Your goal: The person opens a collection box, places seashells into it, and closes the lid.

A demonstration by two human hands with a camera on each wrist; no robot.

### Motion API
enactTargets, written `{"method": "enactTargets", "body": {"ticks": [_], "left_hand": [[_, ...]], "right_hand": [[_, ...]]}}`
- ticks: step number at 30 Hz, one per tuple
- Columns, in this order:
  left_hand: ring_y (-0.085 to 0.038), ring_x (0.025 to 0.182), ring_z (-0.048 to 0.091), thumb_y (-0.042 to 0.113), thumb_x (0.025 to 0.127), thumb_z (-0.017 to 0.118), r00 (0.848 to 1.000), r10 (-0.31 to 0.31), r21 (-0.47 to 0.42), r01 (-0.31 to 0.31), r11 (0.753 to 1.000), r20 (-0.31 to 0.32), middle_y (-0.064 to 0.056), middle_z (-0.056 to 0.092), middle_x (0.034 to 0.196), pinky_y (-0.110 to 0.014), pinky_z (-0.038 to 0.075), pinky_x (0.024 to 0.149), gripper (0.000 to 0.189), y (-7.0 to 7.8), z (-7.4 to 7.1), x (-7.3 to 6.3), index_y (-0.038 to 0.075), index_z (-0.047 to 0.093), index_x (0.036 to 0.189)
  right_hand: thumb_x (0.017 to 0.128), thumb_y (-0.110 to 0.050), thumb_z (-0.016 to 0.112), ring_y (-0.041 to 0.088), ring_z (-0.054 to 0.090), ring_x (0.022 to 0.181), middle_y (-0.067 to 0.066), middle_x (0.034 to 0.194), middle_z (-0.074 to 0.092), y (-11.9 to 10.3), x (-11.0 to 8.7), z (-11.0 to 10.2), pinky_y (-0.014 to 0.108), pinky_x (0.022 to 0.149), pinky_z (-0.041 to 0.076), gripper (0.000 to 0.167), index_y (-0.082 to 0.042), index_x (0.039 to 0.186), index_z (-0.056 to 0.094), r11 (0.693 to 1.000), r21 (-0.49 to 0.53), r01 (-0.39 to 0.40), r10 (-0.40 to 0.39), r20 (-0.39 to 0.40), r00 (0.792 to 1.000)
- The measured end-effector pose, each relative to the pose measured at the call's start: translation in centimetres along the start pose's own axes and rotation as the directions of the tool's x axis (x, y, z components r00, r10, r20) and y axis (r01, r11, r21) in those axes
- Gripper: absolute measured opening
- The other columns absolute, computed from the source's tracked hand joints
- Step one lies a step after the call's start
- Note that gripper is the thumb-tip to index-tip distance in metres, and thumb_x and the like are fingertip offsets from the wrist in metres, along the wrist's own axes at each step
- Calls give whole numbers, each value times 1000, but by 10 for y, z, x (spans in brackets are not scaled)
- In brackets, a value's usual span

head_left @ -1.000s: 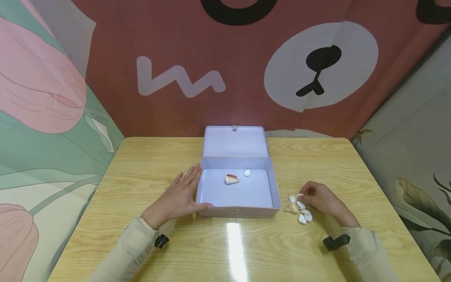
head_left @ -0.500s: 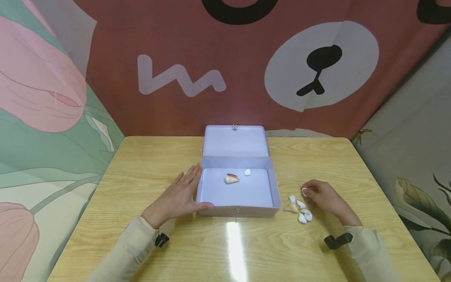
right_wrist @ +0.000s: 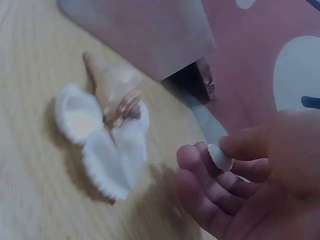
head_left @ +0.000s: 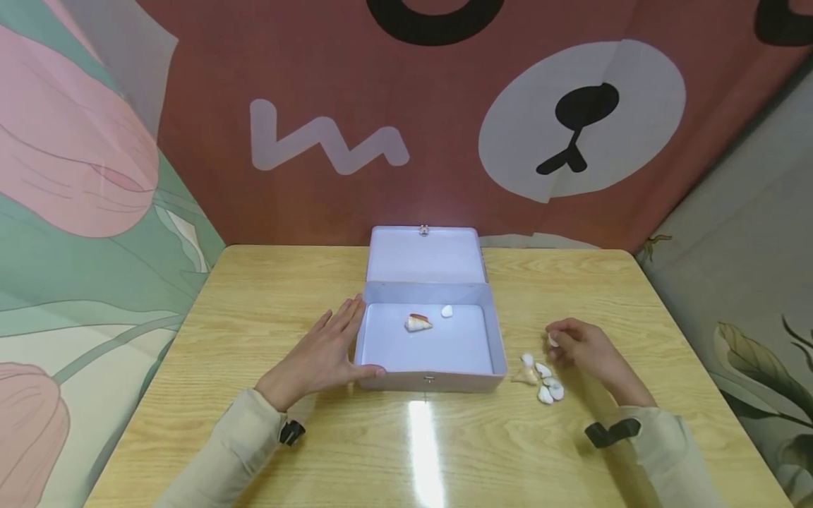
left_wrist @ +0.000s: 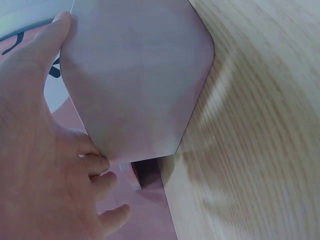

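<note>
Between the thumb and fingers of my right hand (head_left: 591,351) is a small white seashell (right_wrist: 220,157), pinched above the table. Just left of it on the wood lies a cluster of white seashells (head_left: 544,389) with a tan spiral conch shell (right_wrist: 112,87). My left hand (head_left: 317,353) rests against a metal box (head_left: 432,383), its fingers extended along the left wall and the thumb at the front rim. Inside the raised-lid box are a brown-and-white cone-shaped shell (head_left: 418,323) and one white shell (head_left: 447,311).
The box's lid (head_left: 424,255) stands up at the back, near the far edge of the wooden table (head_left: 286,282). Behind it hangs a printed cloth (head_left: 317,204). Light reflects on the tabletop in front of the box.
My right hand has lifted the small seashell from the cluster and moved slightly up and away from the pile. The left hand has stayed against the box.
</note>
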State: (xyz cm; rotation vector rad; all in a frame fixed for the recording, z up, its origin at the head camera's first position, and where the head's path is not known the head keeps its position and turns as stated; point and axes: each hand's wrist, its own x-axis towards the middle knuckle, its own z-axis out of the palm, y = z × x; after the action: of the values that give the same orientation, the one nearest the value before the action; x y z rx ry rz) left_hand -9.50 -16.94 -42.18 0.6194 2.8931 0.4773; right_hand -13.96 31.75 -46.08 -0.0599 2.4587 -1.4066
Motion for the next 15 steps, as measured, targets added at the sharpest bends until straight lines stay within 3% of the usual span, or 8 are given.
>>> {"method": "enactTargets", "body": {"ticks": [6,10,15], "left_hand": [[-37,168,15,83,88,64,1000,0,0,0,1000,7,-15,6,181,-63,18,136,127,1,0,0,-1,15,169],[-37,168,16,83,87,64,1000,-2,1,2,1000,6,-14,5,181,-63,19,136,127,1,0,0,-2,15,169],[-38,168,17,82,87,66,1000,-5,-6,5,1000,2,-14,6,181,-63,19,135,127,1,0,1,-2,16,169]], "right_hand": [[115,-24,50,6,74,90,2,110,76,-6,0,-7,29,79,65,48,13,146,50,991,134,20,-20,-2,1000],[114,-30,51,6,74,96,-2,115,75,-8,1,-9,28,85,65,53,11,147,49,979,203,33,-40,30,999],[114,-26,53,8,77,107,-3,119,74,-12,2,-10,26,94,65,38,0,141,59,933,354,62,-97,83,992]]}}
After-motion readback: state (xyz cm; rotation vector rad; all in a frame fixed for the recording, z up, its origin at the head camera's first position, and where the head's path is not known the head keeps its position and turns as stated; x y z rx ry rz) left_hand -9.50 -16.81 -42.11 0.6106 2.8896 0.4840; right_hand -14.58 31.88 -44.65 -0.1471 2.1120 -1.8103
